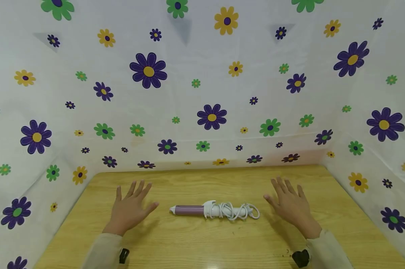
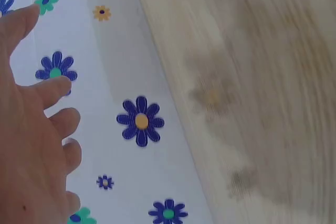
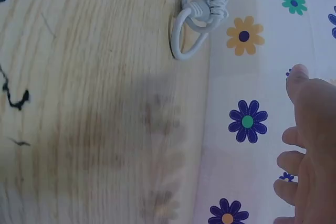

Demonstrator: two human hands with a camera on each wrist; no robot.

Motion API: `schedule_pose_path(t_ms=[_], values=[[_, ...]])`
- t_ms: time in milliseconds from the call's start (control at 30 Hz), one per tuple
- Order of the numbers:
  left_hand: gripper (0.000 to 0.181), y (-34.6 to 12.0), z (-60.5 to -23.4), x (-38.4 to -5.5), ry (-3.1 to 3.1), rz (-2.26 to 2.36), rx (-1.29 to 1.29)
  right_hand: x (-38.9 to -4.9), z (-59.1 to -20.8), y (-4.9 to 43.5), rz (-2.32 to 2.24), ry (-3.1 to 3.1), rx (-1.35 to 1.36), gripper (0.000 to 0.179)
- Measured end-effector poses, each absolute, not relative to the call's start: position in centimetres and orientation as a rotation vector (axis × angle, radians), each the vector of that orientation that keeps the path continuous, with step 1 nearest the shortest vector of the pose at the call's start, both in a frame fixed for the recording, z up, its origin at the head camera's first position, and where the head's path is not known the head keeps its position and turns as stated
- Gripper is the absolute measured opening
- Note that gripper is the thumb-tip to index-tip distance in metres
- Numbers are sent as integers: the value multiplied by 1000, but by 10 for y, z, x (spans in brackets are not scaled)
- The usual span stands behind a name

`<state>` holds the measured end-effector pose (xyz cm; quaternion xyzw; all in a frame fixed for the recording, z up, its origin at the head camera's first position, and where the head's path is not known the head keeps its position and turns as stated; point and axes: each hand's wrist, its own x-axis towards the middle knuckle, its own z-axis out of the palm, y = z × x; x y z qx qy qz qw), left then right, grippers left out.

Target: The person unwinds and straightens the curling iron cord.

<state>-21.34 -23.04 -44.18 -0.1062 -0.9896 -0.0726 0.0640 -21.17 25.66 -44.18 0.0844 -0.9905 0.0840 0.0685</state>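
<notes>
Here's the curling iron (image 1: pixel 209 210), lying crosswise on the counter (image 1: pixel 202 239) between the two hands — slim mauve barrel, pale pointed tip at the left end, white handle wrapped in messy loops of white cord (image 1: pixel 234 212) at the right. Left hand (image 1: pixel 128 211) and right hand (image 1: pixel 292 206) hover either side, palms down, fingers spread wide and clear of it. Yellowish wood grain below — daisy-printed white cloth (image 1: pixel 179 97) behind.

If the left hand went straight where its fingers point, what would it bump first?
Probably the flowery cloth behind the table; nothing else shows ahead of the left hand, though depth is hard to judge.
</notes>
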Motion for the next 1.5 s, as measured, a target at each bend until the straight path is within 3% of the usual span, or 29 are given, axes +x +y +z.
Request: schedule_pose_path(t_ms=[633, 833, 1100, 1500], values=[[72, -160, -459, -241, -3057, -446, -651, -195, -461, 228, 342, -2989, 451, 53], [73, -150, -471, -249, -3062, -699, -733, -194, -465, 222, 633, -3068, 421, 48], [61, -142, -479, -253, -3074, -1318, -696, -197, -476, 220, 884, -3079, 287, 27], [48, -130, -485, -265, -3136, -1477, -813, -200, -478, 213, 884, -3062, 227, 23]])
